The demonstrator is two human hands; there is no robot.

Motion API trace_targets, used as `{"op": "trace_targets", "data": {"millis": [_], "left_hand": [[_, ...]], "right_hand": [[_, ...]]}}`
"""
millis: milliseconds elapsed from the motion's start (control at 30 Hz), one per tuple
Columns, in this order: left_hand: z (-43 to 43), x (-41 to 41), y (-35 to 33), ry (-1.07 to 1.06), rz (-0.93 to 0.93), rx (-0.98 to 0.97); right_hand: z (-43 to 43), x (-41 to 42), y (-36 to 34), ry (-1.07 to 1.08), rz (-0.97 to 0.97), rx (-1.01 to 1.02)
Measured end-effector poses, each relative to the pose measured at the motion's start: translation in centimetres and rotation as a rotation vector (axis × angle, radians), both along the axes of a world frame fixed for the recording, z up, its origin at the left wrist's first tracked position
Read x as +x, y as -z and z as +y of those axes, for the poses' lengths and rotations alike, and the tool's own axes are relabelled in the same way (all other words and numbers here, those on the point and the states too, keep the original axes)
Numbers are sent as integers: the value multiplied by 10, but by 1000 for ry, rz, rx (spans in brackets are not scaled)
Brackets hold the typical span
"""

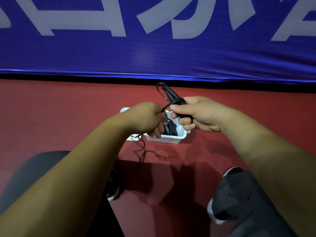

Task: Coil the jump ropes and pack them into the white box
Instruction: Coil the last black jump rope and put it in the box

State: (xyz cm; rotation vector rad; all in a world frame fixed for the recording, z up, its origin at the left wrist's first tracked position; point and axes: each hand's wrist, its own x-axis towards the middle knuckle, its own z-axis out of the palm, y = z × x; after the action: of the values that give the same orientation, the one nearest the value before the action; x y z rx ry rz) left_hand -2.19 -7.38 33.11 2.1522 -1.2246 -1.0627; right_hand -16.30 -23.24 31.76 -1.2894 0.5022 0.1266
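Rope (145,153): slack end lies loose on the red floor (68,117), nearer than the box.
Left hand (145,118): fist round the rope, just beside the right.
Right hand (201,113): grips the black handles (171,94), whose long axis points up-left, away.
White box (171,139): on the floor under both hands, with coiled ropes (169,127) inside.

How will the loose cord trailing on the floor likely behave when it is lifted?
Probably floppy: the cord lies in loose curls on the red floor and hangs limp below the left hand. It looks thin, so likely light and apt to tangle.
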Motion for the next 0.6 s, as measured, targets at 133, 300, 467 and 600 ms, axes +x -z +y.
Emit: {"op": "trace_targets", "data": {"millis": [133, 300, 467, 600], "left_hand": [[2, 7, 3, -9, 53, -11], [6, 18, 0, 27, 94, -46], [8, 38, -22, -249, 627, -400], [6, 39, -24, -217, 556, -474]], "right_hand": [[3, -2, -3, -61, -24, 13], [10, -2, -5, 4, -40, 3], [8, -4, -10, 6, -24, 11], [10, -6, -10, -20, -17, -48]]}}
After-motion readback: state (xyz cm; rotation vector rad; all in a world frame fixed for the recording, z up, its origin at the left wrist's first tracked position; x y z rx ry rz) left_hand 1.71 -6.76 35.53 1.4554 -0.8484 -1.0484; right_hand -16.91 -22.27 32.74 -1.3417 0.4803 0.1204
